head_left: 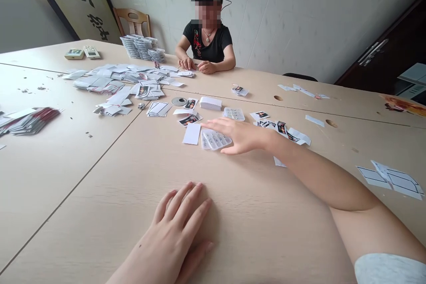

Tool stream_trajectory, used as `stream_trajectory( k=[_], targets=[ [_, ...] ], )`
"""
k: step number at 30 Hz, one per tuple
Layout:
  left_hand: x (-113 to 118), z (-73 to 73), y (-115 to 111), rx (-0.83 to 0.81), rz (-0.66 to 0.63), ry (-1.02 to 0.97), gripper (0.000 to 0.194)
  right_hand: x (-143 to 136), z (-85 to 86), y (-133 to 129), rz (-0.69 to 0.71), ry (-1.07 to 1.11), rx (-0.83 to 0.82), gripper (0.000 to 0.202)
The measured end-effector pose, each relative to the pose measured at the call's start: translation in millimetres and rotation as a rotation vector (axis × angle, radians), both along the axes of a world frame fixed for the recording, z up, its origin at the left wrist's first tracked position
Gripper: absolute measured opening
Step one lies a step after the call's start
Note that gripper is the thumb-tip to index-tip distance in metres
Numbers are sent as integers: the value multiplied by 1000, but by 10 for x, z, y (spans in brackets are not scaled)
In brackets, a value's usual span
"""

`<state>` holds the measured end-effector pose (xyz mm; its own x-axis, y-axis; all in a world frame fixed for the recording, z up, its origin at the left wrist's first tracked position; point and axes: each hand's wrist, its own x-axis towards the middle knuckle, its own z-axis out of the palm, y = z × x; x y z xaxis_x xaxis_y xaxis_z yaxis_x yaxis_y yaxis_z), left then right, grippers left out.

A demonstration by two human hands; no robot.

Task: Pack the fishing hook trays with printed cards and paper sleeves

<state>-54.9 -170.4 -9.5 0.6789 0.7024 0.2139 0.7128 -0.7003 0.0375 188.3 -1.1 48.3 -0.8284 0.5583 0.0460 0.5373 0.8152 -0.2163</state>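
Observation:
My left hand lies on the bare wood of the table with its fingers stretched out and nothing in them. Farther forward, my right hand reaches over a clear plastic case with small compartments, fingers and thumb spread. Whether it touches the case, I cannot tell. A white card lies just left of that case. Behind the hand is a second clear case, with a stack of white cards beside it. Dark-printed labels lie near the fingertips, and more printed strips lie behind my right wrist.
Across the table sits a person with both hands on the tabletop. Piles of white cards, stacked clear cases and a roll of tape are at the left. Cut white strips lie at the right.

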Motion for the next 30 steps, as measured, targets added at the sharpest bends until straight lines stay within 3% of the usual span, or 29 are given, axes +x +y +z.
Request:
stream_trajectory(
  k=[3, 13, 17, 21, 25, 28, 30],
  targets=[
    [-5, -7, 6, 22, -1, 8, 56, -108, -9, 27, 48, 7, 10, 87],
    [-5, 54, -9, 53, -18, 32, 53, -96, -113, 101, -93, -4, -50, 103],
    [14, 88, -16, 12, -9, 13, 52, -88, -33, -197, -145, -21, 4, 98],
    [23, 84, -12, -33, -6, 5, 51, -92, 16, -633, -4, -77, -109, 93],
    [6, 38, -12, -77, -12, 9, 54, -48, -18, -881, -4, -104, -60, 92],
    [-5, 15, -7, -87, -17, -15, 56, 183, 50, -938, -56, -97, -29, 91],
    [-5, 15, -2, -86, -16, -44, 56, 460, 198, -938, -129, -104, -14, 81]
  ],
)
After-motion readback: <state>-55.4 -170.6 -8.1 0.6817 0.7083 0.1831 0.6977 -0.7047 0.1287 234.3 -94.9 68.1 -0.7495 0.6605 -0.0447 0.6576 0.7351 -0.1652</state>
